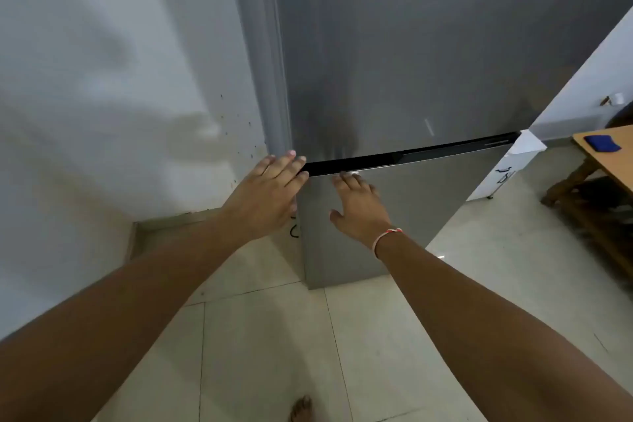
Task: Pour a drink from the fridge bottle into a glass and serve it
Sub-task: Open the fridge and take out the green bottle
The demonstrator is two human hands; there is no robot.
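A tall steel fridge (394,44) fills the middle, both doors closed, with a black gap (411,152) between the upper and the lower door (404,209). My left hand (270,188) lies with straight fingers on the fridge's left corner, fingertips at the gap. My right hand (359,205), a thread band on its wrist, rests flat on the lower door with its fingertips at that door's top edge. Neither hand holds anything. No bottle and no glass are in view.
A white wall (102,79) stands close on the left. A white appliance (503,168) sits right of the fridge. A wooden table (603,161) with a blue cloth (602,143) is at the far right. Pale floor tiles (267,336) lie below, with my bare foot (301,408).
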